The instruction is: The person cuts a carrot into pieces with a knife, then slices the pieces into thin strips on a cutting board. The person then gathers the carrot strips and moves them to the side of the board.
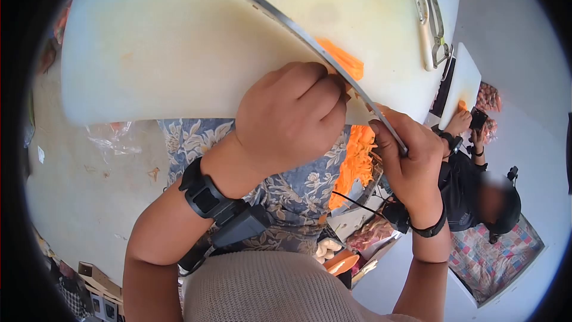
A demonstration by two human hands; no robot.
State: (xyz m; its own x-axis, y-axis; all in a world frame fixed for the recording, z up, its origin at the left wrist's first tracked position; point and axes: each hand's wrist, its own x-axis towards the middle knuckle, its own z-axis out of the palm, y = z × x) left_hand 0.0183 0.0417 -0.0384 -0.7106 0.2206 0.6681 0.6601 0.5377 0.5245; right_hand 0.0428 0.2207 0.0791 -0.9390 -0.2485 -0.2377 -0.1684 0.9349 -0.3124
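Observation:
My right hand (414, 155) is closed around the handle end of a long kitchen knife (286, 21), whose blade runs up and left across the white cutting board (167, 48). Beside the blade, my left hand (292, 119) is curled with its knuckles against the steel. Its fingers press down on a carrot, mostly hidden beneath them. Cut orange carrot slices (342, 59) lie on the far side of the blade. Below the board's near edge, a heap of shredded carrot (356, 158) fills a container, partly covered by my hands.
A white-handled peeler (424, 30) and a metal peeler (439, 24) lie at the board's right end. Further right, another person (471, 188) works at a second white board (463, 83) with a carrot piece. A crate lined with patterned sheeting (497, 256) stands behind that person.

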